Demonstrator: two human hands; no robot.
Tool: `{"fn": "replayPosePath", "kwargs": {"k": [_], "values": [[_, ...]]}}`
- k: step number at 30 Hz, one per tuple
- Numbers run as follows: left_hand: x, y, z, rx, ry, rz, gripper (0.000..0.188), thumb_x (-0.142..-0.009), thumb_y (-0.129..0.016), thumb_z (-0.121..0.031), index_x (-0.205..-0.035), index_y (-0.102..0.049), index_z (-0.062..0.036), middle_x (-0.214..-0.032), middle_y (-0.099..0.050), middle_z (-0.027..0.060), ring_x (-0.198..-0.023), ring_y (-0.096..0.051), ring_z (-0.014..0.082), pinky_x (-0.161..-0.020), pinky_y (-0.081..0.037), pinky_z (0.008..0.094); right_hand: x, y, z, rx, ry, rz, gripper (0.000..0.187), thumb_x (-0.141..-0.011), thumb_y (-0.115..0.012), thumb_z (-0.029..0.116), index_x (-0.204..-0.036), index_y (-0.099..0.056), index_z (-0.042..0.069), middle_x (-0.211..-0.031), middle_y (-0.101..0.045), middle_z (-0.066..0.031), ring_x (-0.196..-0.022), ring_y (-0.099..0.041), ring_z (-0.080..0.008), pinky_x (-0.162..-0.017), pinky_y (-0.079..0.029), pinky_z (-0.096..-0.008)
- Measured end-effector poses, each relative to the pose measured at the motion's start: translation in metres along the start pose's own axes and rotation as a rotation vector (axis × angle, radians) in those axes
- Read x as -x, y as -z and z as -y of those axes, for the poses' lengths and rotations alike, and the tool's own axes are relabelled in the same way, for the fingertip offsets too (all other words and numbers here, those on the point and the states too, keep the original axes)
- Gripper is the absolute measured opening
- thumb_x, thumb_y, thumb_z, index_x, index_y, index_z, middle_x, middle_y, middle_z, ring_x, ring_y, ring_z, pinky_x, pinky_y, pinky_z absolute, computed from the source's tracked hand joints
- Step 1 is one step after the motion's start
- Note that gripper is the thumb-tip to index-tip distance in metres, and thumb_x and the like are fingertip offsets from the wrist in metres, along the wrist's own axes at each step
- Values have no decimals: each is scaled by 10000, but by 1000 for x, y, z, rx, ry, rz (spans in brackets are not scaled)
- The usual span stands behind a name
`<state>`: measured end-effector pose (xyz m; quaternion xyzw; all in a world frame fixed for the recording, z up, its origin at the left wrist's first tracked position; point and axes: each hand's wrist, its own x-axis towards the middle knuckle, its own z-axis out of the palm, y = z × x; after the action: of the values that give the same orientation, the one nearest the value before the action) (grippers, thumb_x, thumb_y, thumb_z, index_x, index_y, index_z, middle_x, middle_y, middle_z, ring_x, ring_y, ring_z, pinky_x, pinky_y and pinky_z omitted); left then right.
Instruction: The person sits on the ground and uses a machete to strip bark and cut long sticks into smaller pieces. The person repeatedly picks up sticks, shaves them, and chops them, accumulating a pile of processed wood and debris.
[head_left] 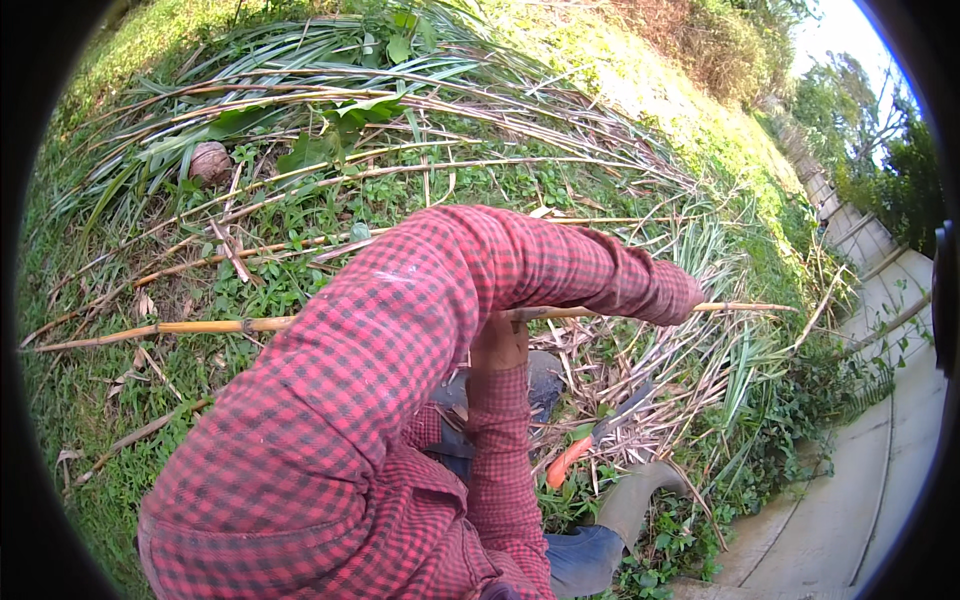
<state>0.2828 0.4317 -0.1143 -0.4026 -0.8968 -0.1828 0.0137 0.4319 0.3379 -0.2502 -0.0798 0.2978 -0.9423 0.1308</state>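
The left hand (pixel 500 340) closes its grip around a long yellow cane stalk (pixel 200 326) held level over the grass (pixel 90 400), the right hand hidden past its sleeve (pixel 640 285), so trimming seems underway, needing a steady hold.

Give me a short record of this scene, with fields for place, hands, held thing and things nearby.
place: grassy slope beside a concrete path
left hand: hidden behind the red checked sleeve
right hand: closed around a long yellow stalk
stalk: lies across the view, its tip past the sleeve
nearby: pile of cut stalks and leaves, brown husk, orange-handled tool on the ground, grey boot
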Motion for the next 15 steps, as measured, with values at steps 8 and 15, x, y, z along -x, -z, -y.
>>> {"fn": "replayPosePath", "kwargs": {"k": [8,15], "values": [[266,90,-9,-336,78,32,476,-750,-587,-364,-1135,-468,-110,-941,-497,86,-866,-499,237,-767,-394,371,-83,49,119,-99,301,-262,153,-898,-456,216,-805,-426,98,-572,-436,-10,-496,-451,-129,-507,-451,-306],[400,14,-1,-372,688,-181,366,-773,-581,-342,-1008,-482,-79,-861,-516,87,-802,-544,258,-651,-432,397,-121,117,259,-42,422,-345,211,-897,-457,233,-765,-402,77,-517,-383,-5,-456,-398,-121,-481,-423,-279]]}}
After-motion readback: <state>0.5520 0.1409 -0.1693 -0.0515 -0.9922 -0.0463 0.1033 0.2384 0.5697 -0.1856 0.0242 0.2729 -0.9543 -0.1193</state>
